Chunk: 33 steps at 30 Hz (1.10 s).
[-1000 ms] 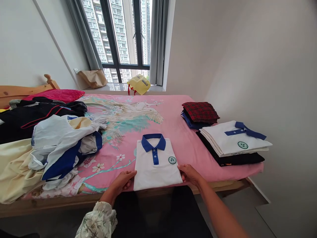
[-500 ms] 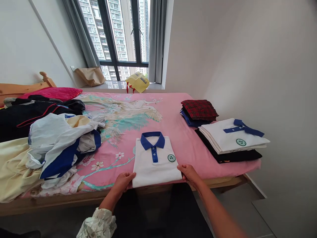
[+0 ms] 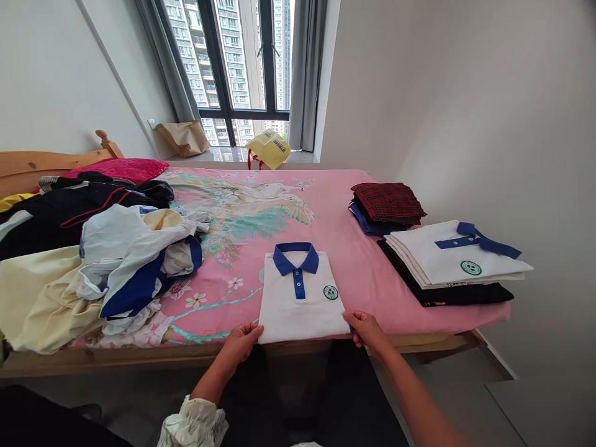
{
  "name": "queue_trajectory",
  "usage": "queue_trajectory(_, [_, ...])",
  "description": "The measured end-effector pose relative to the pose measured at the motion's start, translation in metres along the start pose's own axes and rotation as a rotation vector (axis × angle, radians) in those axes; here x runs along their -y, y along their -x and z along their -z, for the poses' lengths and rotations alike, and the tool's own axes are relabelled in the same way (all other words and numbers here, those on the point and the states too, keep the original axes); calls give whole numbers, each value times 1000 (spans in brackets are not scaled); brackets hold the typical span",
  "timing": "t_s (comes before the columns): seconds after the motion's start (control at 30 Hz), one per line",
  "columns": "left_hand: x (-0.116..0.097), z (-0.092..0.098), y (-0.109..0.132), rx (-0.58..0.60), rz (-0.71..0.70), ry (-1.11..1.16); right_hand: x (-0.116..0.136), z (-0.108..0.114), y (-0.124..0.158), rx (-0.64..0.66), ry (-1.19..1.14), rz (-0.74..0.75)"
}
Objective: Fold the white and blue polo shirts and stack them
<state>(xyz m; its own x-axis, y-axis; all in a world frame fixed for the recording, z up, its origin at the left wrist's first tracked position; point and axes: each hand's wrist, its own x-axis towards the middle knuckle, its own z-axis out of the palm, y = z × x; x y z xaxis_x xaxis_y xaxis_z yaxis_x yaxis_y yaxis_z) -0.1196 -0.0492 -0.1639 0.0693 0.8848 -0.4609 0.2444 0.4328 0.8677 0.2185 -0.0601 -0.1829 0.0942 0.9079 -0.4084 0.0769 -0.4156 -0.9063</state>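
A white polo shirt (image 3: 298, 316) with a blue collar and a round green badge lies folded into a rectangle at the bed's front edge, collar pointing away from me. My left hand (image 3: 242, 343) pinches its near left corner between thumb and fingers. At the near right corner, my right hand (image 3: 365, 330) grips the fabric the same way. To the right sits a stack of folded shirts (image 3: 442, 251), a similar white and blue polo on top and black cloth beneath.
A rumpled heap of white and blue clothes (image 3: 135, 248) covers the bed's left side, beside cream cloth (image 3: 41, 298) and black garments (image 3: 93, 202). Folded red plaid cloth (image 3: 388, 202) tops a pile at the back right. A yellow bag (image 3: 269, 149) and a brown paper bag (image 3: 184, 138) rest by the window.
The whole view has shifted slightly, so everything appears a little further right and higher. Both hands keep hold of the polo shirt's near corners; the shirt looks unchanged on the bed.
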Motion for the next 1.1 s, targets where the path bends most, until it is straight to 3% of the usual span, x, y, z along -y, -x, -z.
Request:
queue_trajectory(0.1, [0,2,5,40,-16,-16,-2,2,5,0,30,16])
queue_trajectory(0.23, [2,3,9,91,-218,-81,-8,7,10,81,48,12])
queue_trajectory(0.43, [3,0,17,-95,-385,-404,-12,14,16,169,83,31])
queue_trajectory(0.67, [6,-3,15,-108,-386,-678,-15,6,17,160,96,27])
queue_trajectory(0.77, [11,-2,11,-89,-415,-598,-14,2,20,143,89,23])
queue_trajectory(0.93, [12,0,11,58,-421,-414,-16,-1,23,167,34,17])
queue_trajectory(1.1, [3,-2,17,-76,-455,-619,-22,-2,19,131,17,11])
